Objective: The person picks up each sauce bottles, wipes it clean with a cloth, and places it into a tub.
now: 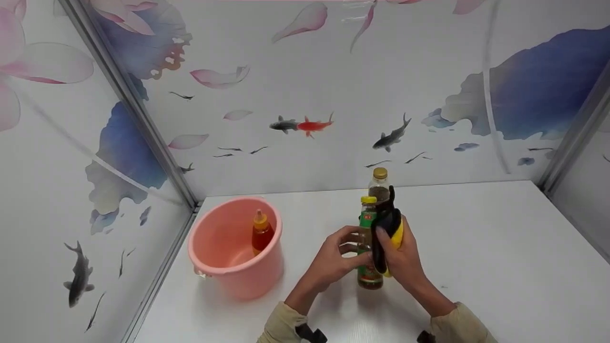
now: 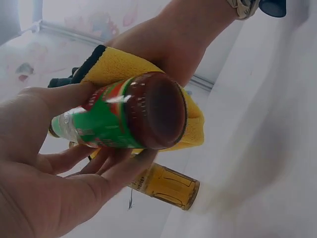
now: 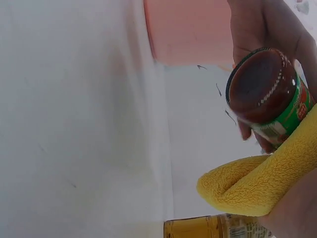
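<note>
A glass bottle (image 1: 367, 267) with a green label, yellow cap and dark contents is held upright in front of me. My left hand (image 1: 336, 255) grips it from the left, thumb on the near side and fingers round the far side. In the left wrist view the base of that bottle (image 2: 166, 110) shows, raised off the table. My right hand (image 1: 404, 257) holds a folded cloth (image 1: 387, 226), black on one face and yellow on the other, along the bottle's right side. Yellow towelling (image 3: 247, 183) fills the space beside the bottle in the right wrist view.
Behind my hands stands a second bottle (image 1: 380, 183) with a gold cap, its amber lower part (image 2: 173, 187) visible from the left wrist. To the left is a pink bucket (image 1: 252, 283) containing a red squeeze bottle (image 1: 261, 237). Printed panels (image 1: 333, 85) border the white table (image 1: 500, 267).
</note>
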A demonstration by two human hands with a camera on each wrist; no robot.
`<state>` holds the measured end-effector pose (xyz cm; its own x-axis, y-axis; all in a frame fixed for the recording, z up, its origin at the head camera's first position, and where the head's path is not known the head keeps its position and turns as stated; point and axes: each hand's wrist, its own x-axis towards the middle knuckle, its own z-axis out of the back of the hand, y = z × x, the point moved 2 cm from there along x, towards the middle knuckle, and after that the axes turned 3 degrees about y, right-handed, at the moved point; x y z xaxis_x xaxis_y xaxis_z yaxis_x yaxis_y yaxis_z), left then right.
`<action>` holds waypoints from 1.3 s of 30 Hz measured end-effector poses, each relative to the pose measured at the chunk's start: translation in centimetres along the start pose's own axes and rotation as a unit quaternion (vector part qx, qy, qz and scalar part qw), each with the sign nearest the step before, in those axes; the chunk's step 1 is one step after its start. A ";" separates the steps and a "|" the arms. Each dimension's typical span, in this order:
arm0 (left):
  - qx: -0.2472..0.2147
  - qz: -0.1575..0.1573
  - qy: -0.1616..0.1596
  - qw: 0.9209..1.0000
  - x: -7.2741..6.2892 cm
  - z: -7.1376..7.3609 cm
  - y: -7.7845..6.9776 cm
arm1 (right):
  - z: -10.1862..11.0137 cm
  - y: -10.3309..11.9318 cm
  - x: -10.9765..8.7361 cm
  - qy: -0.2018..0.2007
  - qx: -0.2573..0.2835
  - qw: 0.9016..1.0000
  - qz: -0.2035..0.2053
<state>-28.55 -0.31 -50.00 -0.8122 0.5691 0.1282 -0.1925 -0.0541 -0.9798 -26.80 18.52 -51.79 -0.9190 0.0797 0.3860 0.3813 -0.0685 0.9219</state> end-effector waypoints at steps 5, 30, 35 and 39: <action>0.006 0.002 -0.014 1.000 -0.2 -0.1 -0.2 | -0.1 0.1 0.0 0.002 0.000 1.000 -0.004; -0.072 -0.009 -0.094 0.993 -0.2 1.0 -1.1 | -1.3 -0.8 -0.7 0.021 -0.011 1.000 -0.010; -0.038 -0.007 -0.086 0.996 -0.1 0.9 -0.9 | -1.4 -0.9 -0.8 0.025 -0.002 1.000 -0.006; -0.019 -0.005 -0.078 0.997 0.1 0.9 -0.6 | -1.3 -0.9 -0.7 0.023 -0.003 1.000 -0.006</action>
<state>-28.96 -0.96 -49.31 -0.8869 0.4345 0.1568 -0.1819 -0.0164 -0.9832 -26.61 17.24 -52.99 -0.9275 0.0347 0.3721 0.3690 -0.0731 0.9266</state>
